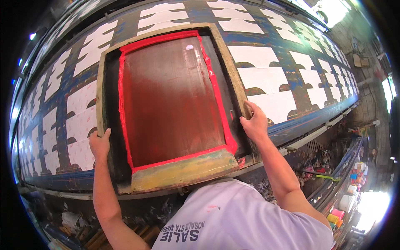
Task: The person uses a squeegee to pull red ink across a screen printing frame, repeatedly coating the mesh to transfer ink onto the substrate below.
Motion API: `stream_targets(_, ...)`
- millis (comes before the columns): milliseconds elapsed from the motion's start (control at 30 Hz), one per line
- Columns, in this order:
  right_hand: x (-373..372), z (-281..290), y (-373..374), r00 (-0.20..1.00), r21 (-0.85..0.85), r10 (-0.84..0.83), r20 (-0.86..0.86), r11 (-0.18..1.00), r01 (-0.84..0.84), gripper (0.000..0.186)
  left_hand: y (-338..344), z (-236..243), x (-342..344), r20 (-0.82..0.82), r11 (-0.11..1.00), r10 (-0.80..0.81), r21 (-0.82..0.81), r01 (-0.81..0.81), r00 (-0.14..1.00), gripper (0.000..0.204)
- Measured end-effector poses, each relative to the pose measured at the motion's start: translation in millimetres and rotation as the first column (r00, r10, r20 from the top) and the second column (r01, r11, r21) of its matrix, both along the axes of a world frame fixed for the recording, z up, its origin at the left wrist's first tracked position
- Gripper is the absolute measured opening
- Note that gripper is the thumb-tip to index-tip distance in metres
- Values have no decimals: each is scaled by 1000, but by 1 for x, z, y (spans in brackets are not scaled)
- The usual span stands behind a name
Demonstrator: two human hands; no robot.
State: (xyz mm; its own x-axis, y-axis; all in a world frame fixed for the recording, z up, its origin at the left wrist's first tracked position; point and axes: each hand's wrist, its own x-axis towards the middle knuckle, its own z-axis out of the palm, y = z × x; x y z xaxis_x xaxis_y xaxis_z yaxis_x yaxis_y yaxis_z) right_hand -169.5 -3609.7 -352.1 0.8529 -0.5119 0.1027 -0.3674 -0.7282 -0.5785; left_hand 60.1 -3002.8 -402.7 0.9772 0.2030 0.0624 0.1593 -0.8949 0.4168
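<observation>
A large screen printing frame (pixel 175 108) is held over a long print table, its dark reddish mesh bordered by thick red ink or paste and its near end coated yellowish. My left hand (pixel 100 139) grips the left rail near the lower corner, thumb up along it. On the opposite rail, my right hand (pixel 254 123) is closed a little higher up. Around the frame, white cut fabric pieces (pixel 258 79) lie in rows on the stained blue table. Whether the frame rests on the surface or is just above it, I cannot tell.
The table's metal rail (pixel 312 134) runs along the near edge. Below it are heaped scraps and wooden slats. At the right stand a rack of colourful containers (pixel 346 202) and a green-handled tool (pixel 327 177). A concrete walkway with clutter stretches beyond the table's right end.
</observation>
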Motion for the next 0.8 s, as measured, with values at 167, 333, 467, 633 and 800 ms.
stream_targets(167, -2, 28, -15, 995, -14, 50, 85, 999, -49, 64, -1, 8, 8, 50, 990, -34, -133, 40, 998, 39)
stream_targets(333, -3, 40, -64, 995, -47, 43, 92, 998, -39, 61, -41, 28, 7, -6, 980, -3, -197, 2, 1000, 37)
stream_targets(467, -13, 32, -129, 997, -21, -9, 71, 1000, 10, 59, -110, 30, -9, 22, 978, -17, -209, 21, 1000, 38)
stream_targets(633, -41, 13, -230, 992, 13, -68, 103, 998, 67, 60, -219, 25, -33, 103, 992, -19, -124, 32, 995, 41)
stream_targets(800, -72, 2, -333, 981, 47, -150, 122, 988, 146, 62, -330, 26, -71, 119, 960, -28, -273, 59, 993, 40)
